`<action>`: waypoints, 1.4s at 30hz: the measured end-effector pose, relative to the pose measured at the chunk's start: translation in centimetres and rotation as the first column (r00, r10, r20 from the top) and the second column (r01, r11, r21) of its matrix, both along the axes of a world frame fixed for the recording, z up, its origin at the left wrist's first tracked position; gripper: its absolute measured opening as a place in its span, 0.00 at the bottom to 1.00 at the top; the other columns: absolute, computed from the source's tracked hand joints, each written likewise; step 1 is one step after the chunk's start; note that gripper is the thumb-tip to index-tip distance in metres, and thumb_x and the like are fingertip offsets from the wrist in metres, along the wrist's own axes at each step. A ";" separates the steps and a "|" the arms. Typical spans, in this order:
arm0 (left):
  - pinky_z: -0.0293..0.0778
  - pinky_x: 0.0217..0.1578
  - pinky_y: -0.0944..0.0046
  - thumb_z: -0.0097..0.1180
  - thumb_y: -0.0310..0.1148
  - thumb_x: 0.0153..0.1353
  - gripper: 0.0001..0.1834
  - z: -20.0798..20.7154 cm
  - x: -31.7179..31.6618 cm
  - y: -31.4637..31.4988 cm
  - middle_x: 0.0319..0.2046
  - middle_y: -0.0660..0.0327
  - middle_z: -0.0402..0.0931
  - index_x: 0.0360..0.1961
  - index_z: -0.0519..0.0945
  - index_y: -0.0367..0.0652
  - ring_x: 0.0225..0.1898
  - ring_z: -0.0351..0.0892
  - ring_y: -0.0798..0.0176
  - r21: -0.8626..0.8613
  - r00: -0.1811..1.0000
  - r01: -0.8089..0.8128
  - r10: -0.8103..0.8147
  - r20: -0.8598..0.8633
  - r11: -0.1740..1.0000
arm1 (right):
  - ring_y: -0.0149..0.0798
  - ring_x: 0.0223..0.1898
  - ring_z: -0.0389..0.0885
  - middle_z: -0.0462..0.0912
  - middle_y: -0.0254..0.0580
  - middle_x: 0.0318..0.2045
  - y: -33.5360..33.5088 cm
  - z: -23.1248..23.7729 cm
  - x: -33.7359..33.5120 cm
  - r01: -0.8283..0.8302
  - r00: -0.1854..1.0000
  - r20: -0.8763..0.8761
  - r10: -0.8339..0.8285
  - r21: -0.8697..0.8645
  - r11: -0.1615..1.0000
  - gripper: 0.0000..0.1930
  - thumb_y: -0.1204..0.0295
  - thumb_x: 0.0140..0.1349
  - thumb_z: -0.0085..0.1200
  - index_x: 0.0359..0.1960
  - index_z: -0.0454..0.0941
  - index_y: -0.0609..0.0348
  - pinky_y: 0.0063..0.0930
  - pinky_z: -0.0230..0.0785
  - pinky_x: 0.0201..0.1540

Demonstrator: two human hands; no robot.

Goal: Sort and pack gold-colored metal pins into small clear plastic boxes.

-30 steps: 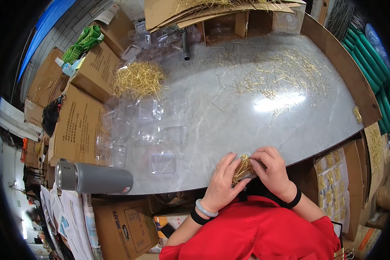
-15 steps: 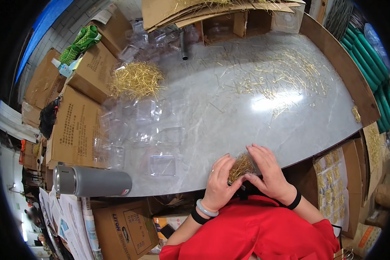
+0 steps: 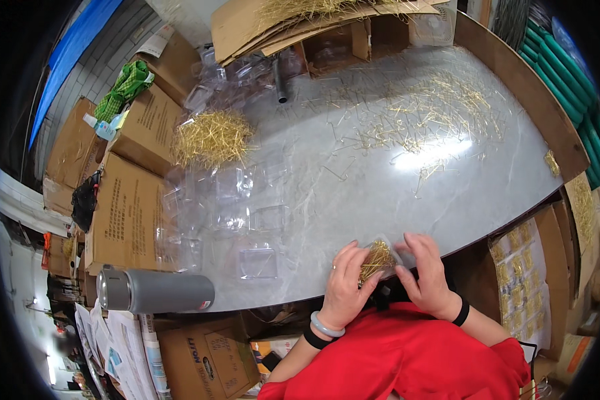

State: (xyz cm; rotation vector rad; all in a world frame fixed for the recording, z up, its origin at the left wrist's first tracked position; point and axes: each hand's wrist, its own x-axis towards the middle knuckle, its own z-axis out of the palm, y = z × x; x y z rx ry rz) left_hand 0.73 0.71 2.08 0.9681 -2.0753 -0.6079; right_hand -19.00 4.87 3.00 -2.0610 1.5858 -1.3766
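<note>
At the six o'clock edge of the grey table [image 3: 353,200], a clear box [image 3: 393,254] of gold wires [image 3: 377,259] sits between the hands: the left hand [image 3: 345,283] grips its side; the right hand [image 3: 428,277] spreads close by, contact unclear. A bigger wire pile [image 3: 211,139] lies toward nine o'clock.

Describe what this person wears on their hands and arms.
The left hand has a pale bangle and a black band at its wrist; the right hand, a black wristband. Both are ungloved. Red sleeves leave the forearms bare.
</note>
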 end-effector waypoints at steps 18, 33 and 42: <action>0.48 0.75 0.53 0.33 0.52 0.80 0.35 -0.5 0.1 0.2 0.73 0.47 0.56 0.72 0.57 0.32 0.76 0.51 0.53 0.473 0.705 0.371 0.089 -0.704 0.799 | 0.60 0.65 0.66 0.69 0.51 0.63 -2.5 0.5 1.6 -0.256 0.920 -0.262 0.292 0.164 0.953 0.41 0.65 0.47 0.75 0.65 0.71 0.54 0.51 0.67 0.65; 0.55 0.72 0.47 0.51 0.37 0.74 0.29 0.8 0.0 -1.1 0.70 0.40 0.58 0.69 0.64 0.30 0.76 0.52 0.39 0.128 0.991 0.019 -0.002 -0.134 0.992 | 0.61 0.70 0.62 0.69 0.51 0.67 -3.1 2.0 -0.3 -0.039 0.896 -0.434 0.094 0.135 0.990 0.33 0.62 0.59 0.67 0.65 0.72 0.58 0.53 0.60 0.69; 0.56 0.72 0.42 0.54 0.29 0.70 0.28 1.0 -2.1 -2.7 0.71 0.42 0.59 0.69 0.66 0.31 0.74 0.54 0.35 0.009 0.976 0.172 -0.172 0.130 0.985 | 0.55 0.56 0.76 0.79 0.52 0.54 -3.3 -0.7 -1.7 0.063 0.976 0.191 -0.106 0.219 0.974 0.19 0.83 0.63 0.53 0.57 0.75 0.62 0.41 0.70 0.57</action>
